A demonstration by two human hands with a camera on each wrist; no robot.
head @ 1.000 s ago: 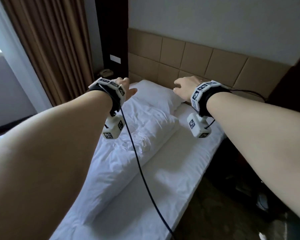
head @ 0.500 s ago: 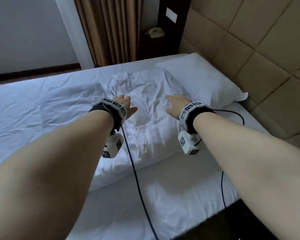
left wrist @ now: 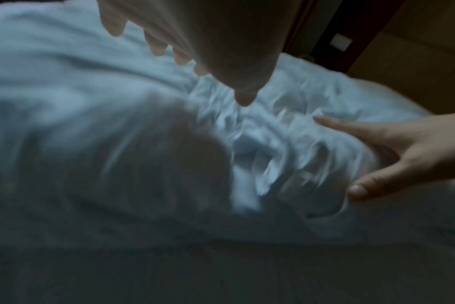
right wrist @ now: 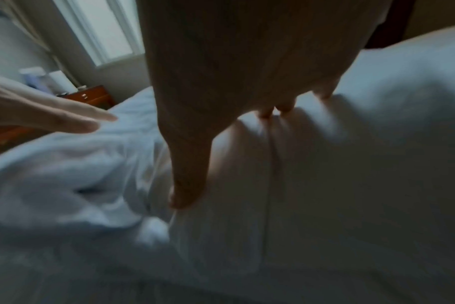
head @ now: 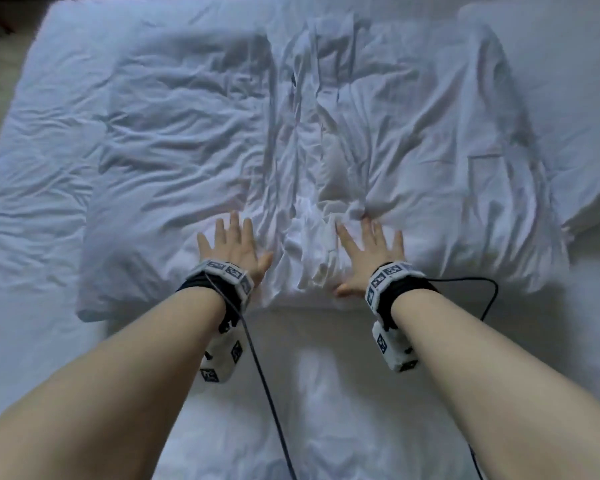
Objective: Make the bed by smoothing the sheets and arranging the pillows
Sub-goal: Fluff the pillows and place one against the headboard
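Both my left hand [head: 232, 245] and right hand [head: 368, 258] lie flat, fingers spread, grasping nothing, on the crumpled duvet [head: 326, 140] mid-bed. Smoothing has barely begun; the pillow [head: 568, 81] at the bed's right edge awaits arranging.

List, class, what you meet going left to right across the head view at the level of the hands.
Flat sheet → left hand → bunched folds → right hand → pillow.

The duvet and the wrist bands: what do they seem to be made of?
Duvet: thin white woven cloth, probably cotton, matte; it creases into fine sharp folds. Wrist bands: black, soft-looking fabric, carrying stiff white blocks, probably plastic.
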